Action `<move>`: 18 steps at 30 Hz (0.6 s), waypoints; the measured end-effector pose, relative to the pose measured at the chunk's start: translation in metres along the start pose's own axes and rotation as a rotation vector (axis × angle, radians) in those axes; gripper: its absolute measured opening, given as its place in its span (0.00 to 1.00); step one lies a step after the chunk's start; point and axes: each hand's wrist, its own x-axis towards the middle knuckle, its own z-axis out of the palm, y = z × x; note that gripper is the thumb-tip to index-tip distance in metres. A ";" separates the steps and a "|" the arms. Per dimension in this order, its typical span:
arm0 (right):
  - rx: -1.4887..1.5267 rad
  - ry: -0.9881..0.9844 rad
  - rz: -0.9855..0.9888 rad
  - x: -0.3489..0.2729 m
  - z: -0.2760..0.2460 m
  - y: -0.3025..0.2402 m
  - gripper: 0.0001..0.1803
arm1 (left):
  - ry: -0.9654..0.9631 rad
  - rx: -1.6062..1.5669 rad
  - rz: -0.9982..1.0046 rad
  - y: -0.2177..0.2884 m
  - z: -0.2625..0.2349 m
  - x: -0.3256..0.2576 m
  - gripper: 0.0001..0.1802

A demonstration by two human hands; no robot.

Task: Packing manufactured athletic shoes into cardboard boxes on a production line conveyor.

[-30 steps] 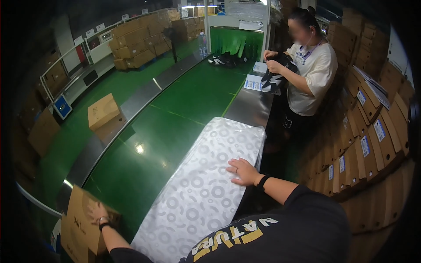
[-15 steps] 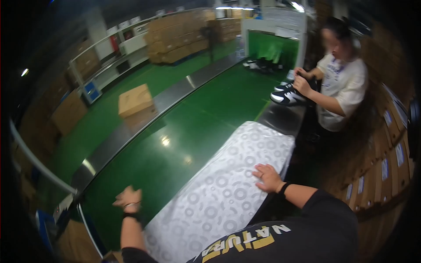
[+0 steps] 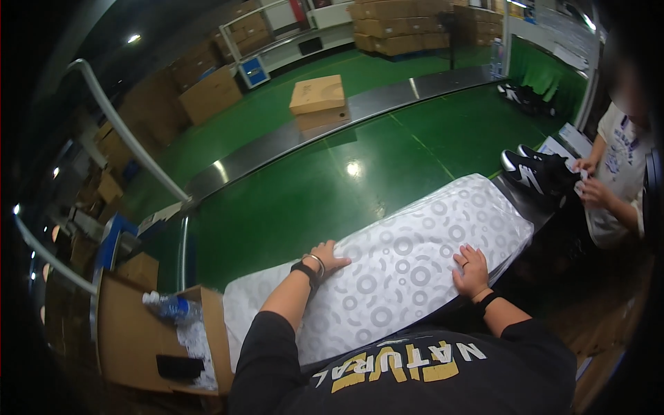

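Paper: a long stack of white paper [image 3: 387, 280] with grey rings and arcs lies slantwise along the near side of the green bench [image 3: 277, 207], one end close to the open box, the other close to the shoes.
Left hand: the person's left hand [image 3: 326, 259] rests on the paper by its far edge, palm down – the thumb stands apart from the fingers, which sit close together and grip nothing that shows.
Left wrist: a black band [image 3: 309, 274] and a bangle [image 3: 315, 261] circle it.
Right hand: the person's right hand [image 3: 472, 272] lies on the paper nearer the body, fingers slightly apart, with a ring [image 3: 465, 263] on one finger.
Right wrist: a black band goes round it.
Open box: a cardboard box [image 3: 131, 328] at the lower left holds a plastic bottle [image 3: 178, 308] and a dark flat thing [image 3: 181, 367] – its kind cannot be told.
Shoes: black-and-white shoes [image 3: 532, 174] stand at the right, just beyond the paper.
Co-worker: another person's hands [image 3: 600, 194] are at the shoes.
Far side: a closed tan box [image 3: 315, 92] sits on the metal strip [image 3: 256, 154] across the bench.
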 end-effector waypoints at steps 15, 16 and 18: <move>-0.211 0.110 0.077 0.048 -0.058 0.129 0.31 | 0.626 0.004 -0.620 0.099 0.033 -0.104 0.37; -0.207 0.092 0.052 0.049 -0.055 0.148 0.31 | 0.654 -0.044 -0.712 0.095 0.040 -0.113 0.38; -0.218 -0.253 0.169 0.047 -0.044 0.180 0.32 | 0.716 -0.052 -0.964 0.074 0.057 -0.137 0.42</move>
